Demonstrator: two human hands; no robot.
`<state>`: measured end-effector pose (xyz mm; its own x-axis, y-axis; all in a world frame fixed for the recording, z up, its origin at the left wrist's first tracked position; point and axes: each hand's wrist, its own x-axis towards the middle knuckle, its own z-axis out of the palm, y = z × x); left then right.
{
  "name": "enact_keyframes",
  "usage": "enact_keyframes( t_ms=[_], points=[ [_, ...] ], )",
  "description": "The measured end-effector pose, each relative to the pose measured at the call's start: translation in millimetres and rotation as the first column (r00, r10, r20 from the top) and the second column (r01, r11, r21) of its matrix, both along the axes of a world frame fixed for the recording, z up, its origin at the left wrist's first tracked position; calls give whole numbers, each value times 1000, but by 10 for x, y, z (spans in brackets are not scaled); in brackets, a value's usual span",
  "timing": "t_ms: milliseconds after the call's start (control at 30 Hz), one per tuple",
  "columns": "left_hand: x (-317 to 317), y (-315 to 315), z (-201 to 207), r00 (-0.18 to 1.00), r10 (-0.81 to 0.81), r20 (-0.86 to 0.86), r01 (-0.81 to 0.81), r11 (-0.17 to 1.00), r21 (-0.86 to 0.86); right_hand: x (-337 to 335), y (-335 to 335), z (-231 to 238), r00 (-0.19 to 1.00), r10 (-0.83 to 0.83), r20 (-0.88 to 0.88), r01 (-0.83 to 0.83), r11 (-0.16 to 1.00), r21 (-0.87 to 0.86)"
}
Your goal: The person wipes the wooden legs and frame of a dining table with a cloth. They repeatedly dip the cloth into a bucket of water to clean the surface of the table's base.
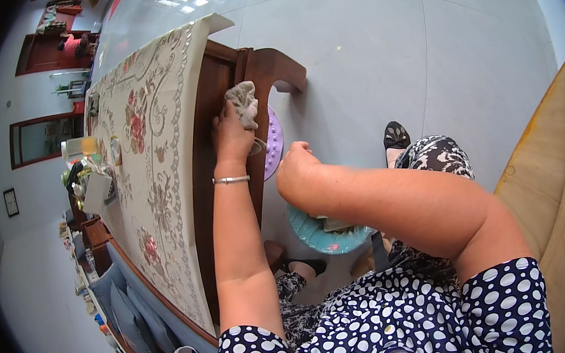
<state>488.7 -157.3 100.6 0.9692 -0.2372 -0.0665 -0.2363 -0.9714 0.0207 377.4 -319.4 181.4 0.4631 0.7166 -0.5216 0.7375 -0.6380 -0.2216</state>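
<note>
My left hand (232,140), with a silver bracelet at the wrist, is closed on a bunched greyish cloth (244,105). It presses the cloth at the dark wooden side of a table (208,94), close to the table's curved leg (279,66). To the right, my right hand (297,171) hangs in the air with its fingers curled in. What those fingers hold, if anything, is hidden. Below that hand and forearm stands a teal waste bin (320,238), partly covered, with some pale stuff inside. Beside both hands, low down, shows a purple round piece with small bumps (271,146).
A cream floral tablecloth (155,141) covers the table. Bottles and a white box (97,192) stand on its far left side. Blue cushions (128,310) lie on a wooden sofa at the lower left. At right is a pale wooden panel (560,195). A person in pink (70,46) is far off.
</note>
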Motion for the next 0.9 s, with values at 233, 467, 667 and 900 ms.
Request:
enact_keyframes(
  t_ms=[233, 467, 667, 900],
  points=[
    [-909, 563, -1, 996, 81, 25, -76, 986, -148, -9, 15, -108, 995, -36, 89, 35, 999, 14],
    [-1824, 1105, -98, 967, 219, 131, -200, 970, -139, -34, 87, -138, 986, 20, 165, -28, 999, 44],
    [-2603, 1407, -301, 911, 368, 186, -317, 914, -254, -17, 84, -184, 989, -38, 143, 36, 999, 16],
    [-3479, 1814, -592, 732, 575, 366, -494, 817, -297, 1, 71, -216, 992, -62, 112, 60, 998, 20]
  ],
)
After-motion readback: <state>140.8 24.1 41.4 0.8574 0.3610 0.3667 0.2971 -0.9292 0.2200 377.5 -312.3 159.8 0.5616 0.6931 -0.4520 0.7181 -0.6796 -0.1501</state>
